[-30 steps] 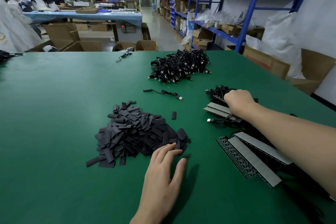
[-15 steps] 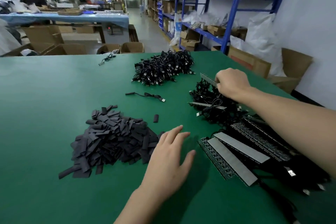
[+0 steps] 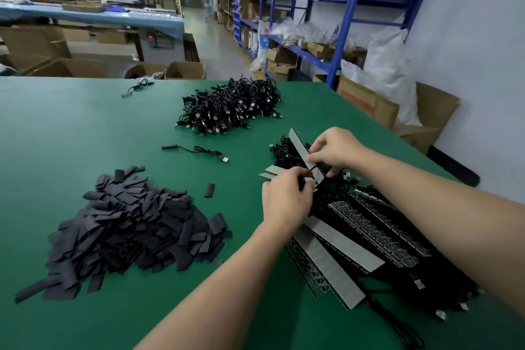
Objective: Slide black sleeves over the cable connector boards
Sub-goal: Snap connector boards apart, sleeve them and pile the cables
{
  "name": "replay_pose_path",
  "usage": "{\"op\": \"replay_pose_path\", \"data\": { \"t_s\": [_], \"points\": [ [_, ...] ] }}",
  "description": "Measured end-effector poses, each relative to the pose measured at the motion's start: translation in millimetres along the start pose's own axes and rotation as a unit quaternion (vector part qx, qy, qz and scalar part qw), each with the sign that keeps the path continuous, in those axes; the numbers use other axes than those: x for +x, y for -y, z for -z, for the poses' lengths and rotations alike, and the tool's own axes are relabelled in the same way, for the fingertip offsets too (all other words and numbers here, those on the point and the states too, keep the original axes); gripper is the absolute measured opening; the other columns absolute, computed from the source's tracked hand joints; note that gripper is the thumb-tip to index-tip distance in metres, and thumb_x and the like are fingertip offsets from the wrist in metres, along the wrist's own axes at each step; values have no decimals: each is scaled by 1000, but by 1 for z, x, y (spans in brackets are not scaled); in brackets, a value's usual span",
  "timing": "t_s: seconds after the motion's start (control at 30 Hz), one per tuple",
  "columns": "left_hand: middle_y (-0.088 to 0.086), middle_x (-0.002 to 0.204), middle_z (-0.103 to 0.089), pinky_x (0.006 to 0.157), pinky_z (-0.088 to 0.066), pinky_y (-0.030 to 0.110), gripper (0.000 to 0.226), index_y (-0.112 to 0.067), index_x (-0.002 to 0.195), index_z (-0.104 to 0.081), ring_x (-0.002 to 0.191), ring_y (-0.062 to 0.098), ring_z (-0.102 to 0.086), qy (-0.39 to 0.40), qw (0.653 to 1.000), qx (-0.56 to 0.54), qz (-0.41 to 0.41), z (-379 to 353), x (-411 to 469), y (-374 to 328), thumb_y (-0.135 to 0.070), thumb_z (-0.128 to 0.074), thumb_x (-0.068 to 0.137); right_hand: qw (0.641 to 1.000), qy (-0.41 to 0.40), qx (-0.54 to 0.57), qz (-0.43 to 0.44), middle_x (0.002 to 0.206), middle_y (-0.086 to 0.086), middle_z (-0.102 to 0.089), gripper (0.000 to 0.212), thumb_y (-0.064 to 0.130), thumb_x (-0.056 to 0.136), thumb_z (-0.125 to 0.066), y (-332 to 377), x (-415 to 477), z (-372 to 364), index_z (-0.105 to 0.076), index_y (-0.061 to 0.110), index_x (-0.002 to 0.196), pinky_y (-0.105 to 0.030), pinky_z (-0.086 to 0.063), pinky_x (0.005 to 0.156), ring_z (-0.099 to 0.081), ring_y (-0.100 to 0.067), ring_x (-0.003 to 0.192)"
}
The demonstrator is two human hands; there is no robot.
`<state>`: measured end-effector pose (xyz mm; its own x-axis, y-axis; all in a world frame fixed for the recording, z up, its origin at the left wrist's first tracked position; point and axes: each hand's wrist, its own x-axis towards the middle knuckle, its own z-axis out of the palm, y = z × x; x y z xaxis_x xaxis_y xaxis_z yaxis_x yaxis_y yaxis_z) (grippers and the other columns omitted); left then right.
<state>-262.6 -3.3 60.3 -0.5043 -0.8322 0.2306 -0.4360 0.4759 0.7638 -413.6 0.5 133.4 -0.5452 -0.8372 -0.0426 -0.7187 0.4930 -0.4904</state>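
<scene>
While curled round it, the right hand's (image 3: 338,150) fingers (image 3: 314,156) grip a long grey board (image 3: 299,145), held over the desk (image 3: 85,136). Long axis slanting from far left to near right, far end free beyond the fingers. Left hand (image 3: 287,199) pinching a thin black cable (image 3: 312,169) at the board's near end. Just beneath, more boards (image 3: 349,244) stacked. Well to the left, a heap of black sleeves (image 3: 133,224); one loose sleeve (image 3: 209,190) between heap and hands.
</scene>
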Motion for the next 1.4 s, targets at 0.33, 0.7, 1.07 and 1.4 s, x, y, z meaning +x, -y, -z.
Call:
{"op": "replay_pose_path", "data": {
  "t_s": [0.33,0.7,1.07,1.4],
  "points": [
    [0,80,-56,64,-40,35,22,-8,109,-61,71,21,-50,245,962,-111,-51,11,2,-50,-27,-63,99,995,4,-88,48,80,5,-75,19,22,81,-84,15,11,12,-73,28,67,-33,-59,76,-71,-18,84],
    [-7,129,-67,103,-50,30,37,-26,139,-63,110,7,-63,86,977,-188,-46,27,-6,-26,-22,-55,103,962,-240,-99,89,93,-11,-79,17,10,93,-66,43,12,88,-82,7,90,-34,-55,79,-68,-24,78],
    [-11,142,-55,112,-41,30,54,-24,148,-49,133,4,-47,-145,962,-164,-162,115,-28,-58,-37,-64,98,948,-211,184,154,91,-6,-71,10,14,90,-76,116,-81,119,-78,5,94,-17,-53,47,-66,-13,69],
    [-13,113,-67,86,-48,17,35,-21,129,-68,102,1,-64,-244,951,-21,-192,175,-135,-72,-38,-65,98,864,64,478,140,85,-8,-79,31,38,95,-70,133,-208,65,-75,7,94,-35,-63,59,-76,-20,73]
  ]
}}
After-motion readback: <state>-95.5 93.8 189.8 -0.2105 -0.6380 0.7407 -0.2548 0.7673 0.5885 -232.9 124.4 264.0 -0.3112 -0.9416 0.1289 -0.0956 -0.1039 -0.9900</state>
